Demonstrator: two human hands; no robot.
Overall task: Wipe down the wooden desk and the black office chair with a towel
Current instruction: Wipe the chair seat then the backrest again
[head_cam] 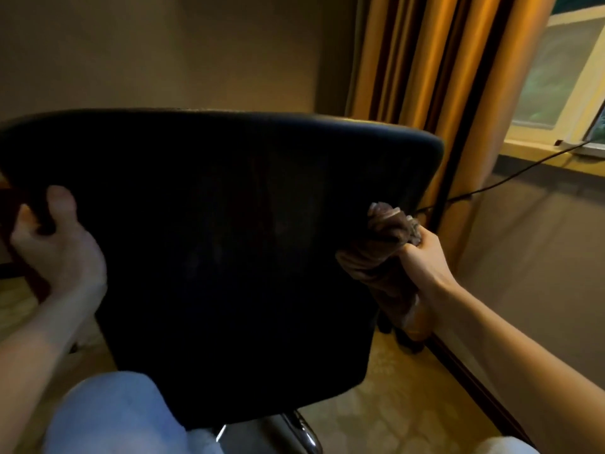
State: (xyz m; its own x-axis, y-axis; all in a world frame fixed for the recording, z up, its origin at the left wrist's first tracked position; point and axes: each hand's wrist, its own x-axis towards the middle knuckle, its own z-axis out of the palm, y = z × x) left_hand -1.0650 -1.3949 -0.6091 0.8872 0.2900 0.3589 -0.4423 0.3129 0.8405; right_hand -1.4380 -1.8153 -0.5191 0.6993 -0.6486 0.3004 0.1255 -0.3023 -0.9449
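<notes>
The black office chair (222,250) fills the middle of the head view, its backrest turned toward me. My left hand (55,244) grips the backrest's left edge, thumb on the near face and fingers wrapped behind it. My right hand (422,257) holds a bunched brown towel (379,253) against the backrest's right side, just inside its edge. The towel hangs down below my fist. The wooden desk is not in sight.
Orange curtains (435,77) hang behind the chair on the right, beside a window sill (553,155). A thin black cable (510,178) runs from the sill down behind the chair. The chair's chrome base (301,430) shows below, over patterned carpet (402,407). My knee (114,417) is bottom left.
</notes>
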